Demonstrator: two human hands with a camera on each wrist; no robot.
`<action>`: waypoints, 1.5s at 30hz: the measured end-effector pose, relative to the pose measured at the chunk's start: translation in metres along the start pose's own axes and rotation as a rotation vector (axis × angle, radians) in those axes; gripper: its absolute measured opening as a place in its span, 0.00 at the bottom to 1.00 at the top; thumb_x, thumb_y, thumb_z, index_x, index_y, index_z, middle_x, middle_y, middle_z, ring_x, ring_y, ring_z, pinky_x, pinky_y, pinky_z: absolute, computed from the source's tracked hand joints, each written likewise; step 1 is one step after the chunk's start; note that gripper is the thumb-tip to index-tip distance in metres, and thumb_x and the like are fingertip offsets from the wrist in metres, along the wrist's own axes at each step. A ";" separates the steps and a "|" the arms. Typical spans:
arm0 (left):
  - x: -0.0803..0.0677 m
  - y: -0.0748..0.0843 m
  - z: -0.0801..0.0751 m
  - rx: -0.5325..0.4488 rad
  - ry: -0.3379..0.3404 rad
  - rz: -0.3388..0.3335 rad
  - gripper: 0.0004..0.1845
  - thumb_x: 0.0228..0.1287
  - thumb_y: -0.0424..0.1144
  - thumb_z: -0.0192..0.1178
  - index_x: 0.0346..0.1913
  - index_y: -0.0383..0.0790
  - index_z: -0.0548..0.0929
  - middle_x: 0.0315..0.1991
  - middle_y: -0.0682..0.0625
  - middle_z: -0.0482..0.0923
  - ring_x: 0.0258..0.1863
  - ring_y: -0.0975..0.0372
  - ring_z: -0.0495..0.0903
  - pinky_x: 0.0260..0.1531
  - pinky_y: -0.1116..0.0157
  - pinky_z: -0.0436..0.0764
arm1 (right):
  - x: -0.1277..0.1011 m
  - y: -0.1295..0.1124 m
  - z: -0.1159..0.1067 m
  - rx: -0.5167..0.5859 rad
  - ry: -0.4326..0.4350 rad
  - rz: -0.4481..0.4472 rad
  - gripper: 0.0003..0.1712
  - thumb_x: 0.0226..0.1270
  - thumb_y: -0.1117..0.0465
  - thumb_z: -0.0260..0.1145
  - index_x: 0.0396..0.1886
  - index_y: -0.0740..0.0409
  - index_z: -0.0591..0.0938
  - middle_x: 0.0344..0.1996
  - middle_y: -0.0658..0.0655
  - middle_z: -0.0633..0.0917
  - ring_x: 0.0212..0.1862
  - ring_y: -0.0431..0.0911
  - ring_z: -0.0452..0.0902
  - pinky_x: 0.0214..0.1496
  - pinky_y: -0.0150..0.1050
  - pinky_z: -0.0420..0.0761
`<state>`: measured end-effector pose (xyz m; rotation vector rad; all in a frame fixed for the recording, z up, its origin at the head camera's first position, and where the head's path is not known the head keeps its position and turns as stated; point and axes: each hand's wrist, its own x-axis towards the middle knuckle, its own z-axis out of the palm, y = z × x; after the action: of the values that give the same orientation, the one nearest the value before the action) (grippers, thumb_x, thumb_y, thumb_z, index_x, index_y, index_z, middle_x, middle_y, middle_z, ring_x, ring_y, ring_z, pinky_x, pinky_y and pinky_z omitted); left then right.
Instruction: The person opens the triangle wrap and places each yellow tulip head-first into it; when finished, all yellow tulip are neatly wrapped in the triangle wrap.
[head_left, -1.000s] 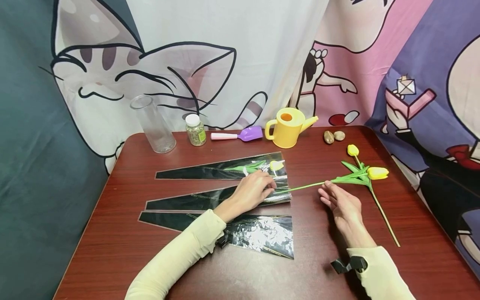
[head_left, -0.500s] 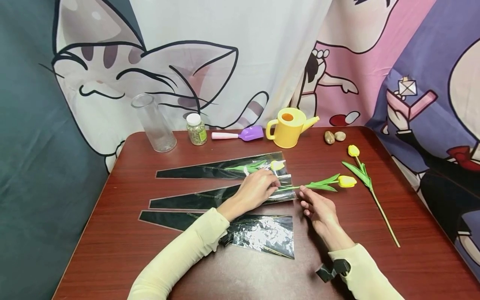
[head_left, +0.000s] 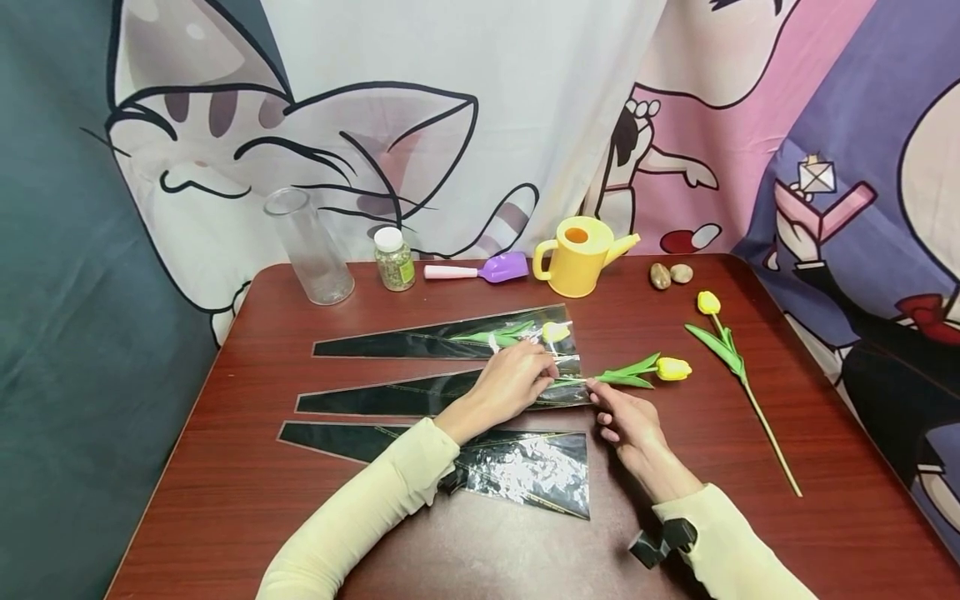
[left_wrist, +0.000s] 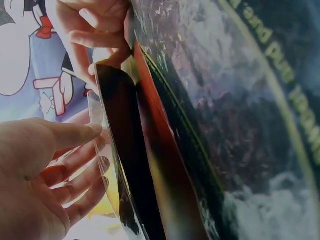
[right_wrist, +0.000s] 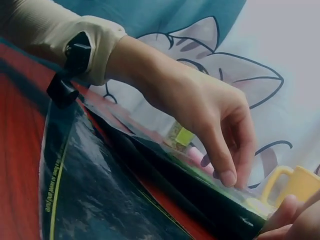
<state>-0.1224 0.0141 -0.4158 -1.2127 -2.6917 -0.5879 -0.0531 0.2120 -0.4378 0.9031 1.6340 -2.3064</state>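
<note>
My left hand [head_left: 547, 371] holds the mouth of the middle cellophane sleeve [head_left: 390, 398], thumb and fingers on its clear edge. In the left wrist view the left hand [left_wrist: 99, 147] pinches that sleeve's [left_wrist: 125, 150] film. My right hand [head_left: 596, 387] pinches the green stem of a yellow tulip [head_left: 672, 368] just outside the mouth. The stem's end lies inside the sleeve; leaves and bud lie outside. In the right wrist view the left hand [right_wrist: 227, 172] presses on the sleeve [right_wrist: 150, 165].
An upper sleeve [head_left: 420, 343] holds a tulip, and a lower sleeve [head_left: 525, 471] lies flat. Another tulip [head_left: 720, 346] lies at right. A glass vase [head_left: 309, 247], jar [head_left: 393, 259], purple scoop [head_left: 487, 269], watering can [head_left: 573, 256] and stones [head_left: 670, 274] line the table's [head_left: 375, 533] back edge.
My right hand has drawn the tulip leftward, away from the other tulip, and its stem has gone further into the middle sleeve. The left hand has stayed at the sleeve's mouth.
</note>
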 end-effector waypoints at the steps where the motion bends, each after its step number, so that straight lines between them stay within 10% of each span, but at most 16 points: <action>1: 0.000 0.000 0.001 0.003 -0.003 -0.001 0.02 0.64 0.41 0.66 0.37 0.50 0.88 0.40 0.59 0.81 0.42 0.64 0.76 0.43 0.66 0.76 | -0.001 0.000 -0.001 -0.016 -0.006 -0.002 0.05 0.63 0.59 0.71 0.28 0.52 0.85 0.21 0.45 0.81 0.15 0.32 0.63 0.11 0.24 0.58; 8: -0.002 -0.001 0.004 0.015 -0.011 0.007 0.02 0.64 0.41 0.66 0.37 0.50 0.87 0.38 0.59 0.81 0.41 0.64 0.76 0.43 0.66 0.75 | -0.004 -0.014 -0.022 -0.353 -0.190 -0.192 0.17 0.66 0.55 0.69 0.48 0.62 0.85 0.28 0.54 0.85 0.17 0.36 0.70 0.13 0.27 0.65; 15: -0.001 -0.002 0.006 0.003 -0.008 0.001 0.02 0.64 0.41 0.66 0.37 0.50 0.87 0.39 0.59 0.81 0.43 0.64 0.77 0.44 0.66 0.76 | 0.017 -0.067 -0.069 -1.091 -0.062 -1.183 0.08 0.57 0.62 0.75 0.37 0.52 0.88 0.27 0.48 0.85 0.24 0.43 0.76 0.32 0.29 0.73; 19: -0.001 -0.002 0.007 -0.008 -0.013 -0.009 0.02 0.64 0.41 0.66 0.37 0.50 0.88 0.40 0.58 0.82 0.43 0.64 0.77 0.45 0.65 0.76 | 0.038 -0.087 -0.090 -1.336 -0.139 -1.473 0.09 0.48 0.66 0.76 0.31 0.53 0.87 0.29 0.48 0.83 0.34 0.48 0.74 0.44 0.39 0.71; 25: -0.001 -0.001 0.006 -0.015 -0.007 0.000 0.02 0.64 0.40 0.67 0.37 0.49 0.88 0.40 0.58 0.82 0.43 0.64 0.77 0.44 0.65 0.76 | 0.057 -0.092 -0.099 -1.461 -0.295 -1.561 0.10 0.42 0.64 0.78 0.29 0.54 0.88 0.31 0.51 0.81 0.37 0.51 0.72 0.38 0.47 0.69; 45: -0.002 -0.003 0.006 -0.019 -0.010 0.000 0.02 0.64 0.40 0.66 0.37 0.49 0.88 0.38 0.58 0.82 0.42 0.64 0.77 0.44 0.66 0.76 | 0.069 -0.082 -0.094 -1.531 -0.388 -1.562 0.13 0.40 0.65 0.81 0.25 0.50 0.86 0.25 0.45 0.82 0.37 0.49 0.71 0.42 0.48 0.67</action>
<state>-0.1231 0.0138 -0.4224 -1.2231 -2.7009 -0.6099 -0.1112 0.3413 -0.4317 -1.3711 3.1932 -0.3806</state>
